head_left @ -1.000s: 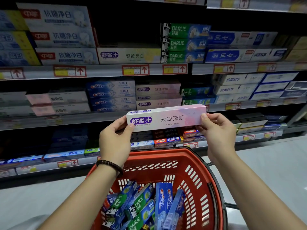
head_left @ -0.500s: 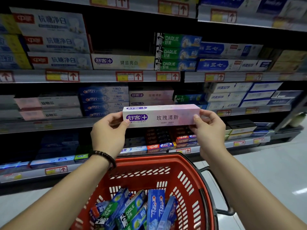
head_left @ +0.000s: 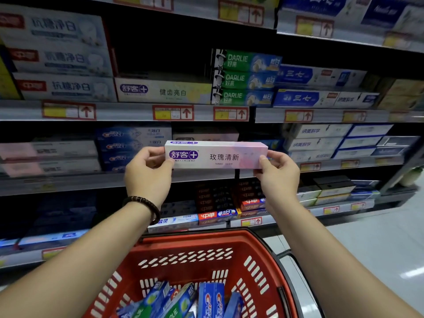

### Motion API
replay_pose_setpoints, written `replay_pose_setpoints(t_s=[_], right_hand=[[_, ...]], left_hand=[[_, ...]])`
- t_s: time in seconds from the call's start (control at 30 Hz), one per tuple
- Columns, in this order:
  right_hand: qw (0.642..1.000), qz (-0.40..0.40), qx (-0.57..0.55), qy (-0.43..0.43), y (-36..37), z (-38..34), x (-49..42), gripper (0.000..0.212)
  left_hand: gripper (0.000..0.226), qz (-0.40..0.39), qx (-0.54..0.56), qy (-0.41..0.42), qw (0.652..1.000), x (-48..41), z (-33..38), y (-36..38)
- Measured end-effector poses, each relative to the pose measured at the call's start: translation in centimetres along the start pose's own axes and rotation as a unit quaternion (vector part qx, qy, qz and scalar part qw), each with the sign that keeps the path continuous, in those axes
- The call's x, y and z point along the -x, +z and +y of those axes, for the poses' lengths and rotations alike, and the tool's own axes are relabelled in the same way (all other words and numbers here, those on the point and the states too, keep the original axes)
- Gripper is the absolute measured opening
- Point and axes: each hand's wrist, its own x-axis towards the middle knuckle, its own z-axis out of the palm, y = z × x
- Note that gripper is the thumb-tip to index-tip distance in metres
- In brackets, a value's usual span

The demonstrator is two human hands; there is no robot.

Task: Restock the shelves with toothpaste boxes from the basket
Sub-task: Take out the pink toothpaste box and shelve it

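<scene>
Between my two hands, in front of the middle shelf (head_left: 91, 182), the pink toothpaste box (head_left: 218, 156) hangs in the air. My left hand (head_left: 149, 173) pinches its logo end and my right hand (head_left: 277, 177) pinches the plain end, thumbs in front and fingers curled behind. Its long axis runs level from left to right, parallel to the shelf edge, printed face towards me. Neither hand is nearer. The matching pink stack (head_left: 206, 135) lies just behind it and slightly higher, so I judge the move is straight forward, broadside. The red basket (head_left: 206, 237) sits below, with more boxes in it.
</scene>
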Motion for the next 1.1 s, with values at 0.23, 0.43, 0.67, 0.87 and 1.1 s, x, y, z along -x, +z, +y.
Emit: replay_pose_setpoints(t_s=[0.23, 0.43, 0.67, 0.87, 1.1], right_hand=[[1.000, 0.013, -0.008, -0.004, 1.9, 1.2, -3.2, 0.013], [1.000, 0.005, -0.012, 0.001, 3.9, 2.0, -5.6, 0.013], [0.999, -0.010, -0.029, 0.009, 6.0, 3.2, -7.8, 0.020], [0.998, -0.047, -0.046, 0.020, 7.1, 5.2, -8.4, 0.026], [0.996, -0.079, -0.043, 0.022, 7.4, 6.5, -8.8, 0.032]], left_hand=[[0.028, -0.011, -0.020, -0.014, 1.000, -1.7, -0.5, 2.2], [0.037, -0.008, -0.021, -0.015, 1.000, -3.3, -1.6, 3.8], [0.043, -0.037, -0.017, -0.026, 0.999, -4.7, -3.2, 5.2], [0.054, -0.071, 0.013, -0.052, 0.996, -5.8, -5.2, 5.7], [0.066, -0.096, 0.014, -0.039, 0.995, -6.8, -5.7, 6.0]])
